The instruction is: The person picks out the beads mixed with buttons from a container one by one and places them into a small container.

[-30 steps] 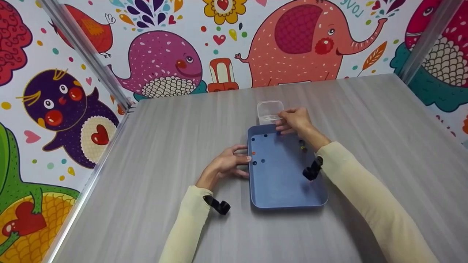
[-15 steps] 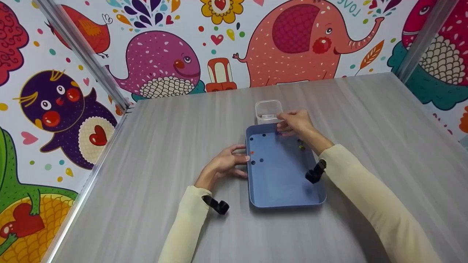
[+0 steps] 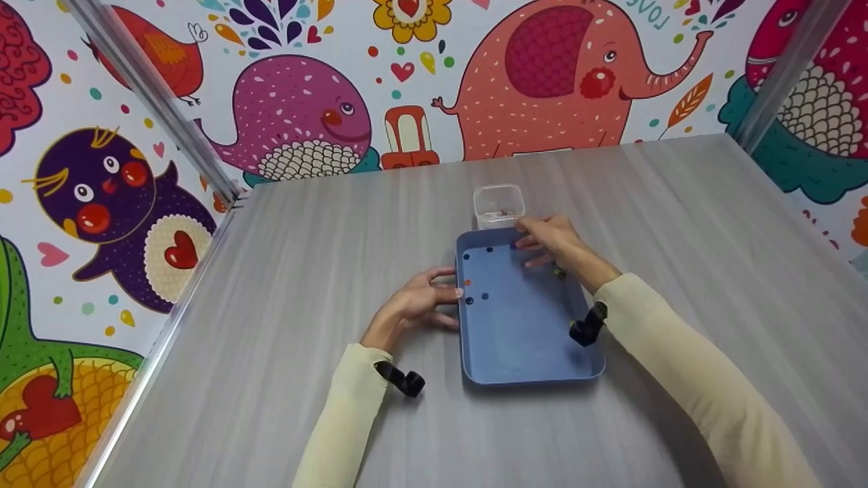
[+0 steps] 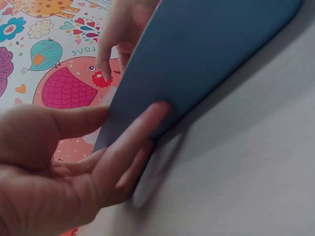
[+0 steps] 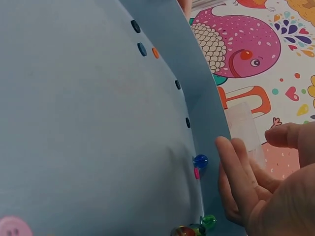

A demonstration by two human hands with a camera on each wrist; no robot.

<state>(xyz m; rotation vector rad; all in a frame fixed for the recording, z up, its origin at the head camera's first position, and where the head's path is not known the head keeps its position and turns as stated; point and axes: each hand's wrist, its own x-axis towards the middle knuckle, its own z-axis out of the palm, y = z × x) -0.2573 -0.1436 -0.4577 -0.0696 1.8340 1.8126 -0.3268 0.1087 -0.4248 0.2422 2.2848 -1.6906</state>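
Note:
The left hand [image 3: 422, 299] holds the left wall of a blue tray [image 3: 525, 339]; its thumb lies over the rim and its fingers press the outer side, as the left wrist view shows. Over the tray's far right corner, the right hand [image 3: 553, 240] has its thumb and fingers apart with nothing seen between them. Just beyond the far wall stands a clear plastic box [image 3: 499, 203], with small bits at its bottom. Below the right hand in the right wrist view are a blue marble [image 5: 200, 161], a small pink piece [image 5: 197, 173] and a green marble [image 5: 208, 221].
Dark buttons [image 5: 136, 26] and an orange button [image 5: 155, 52] are spread along the tray's left and far sides. A pink button [image 5: 15, 227] lies nearer the right side. The grey table [image 3: 305, 271] meets cartoon-printed walls [image 3: 420, 81].
The right hand has drawn back slightly from the clear box, toward the person, and its thumb and fingers look more spread. Small bits now show in the box. The left hand stays on the tray.

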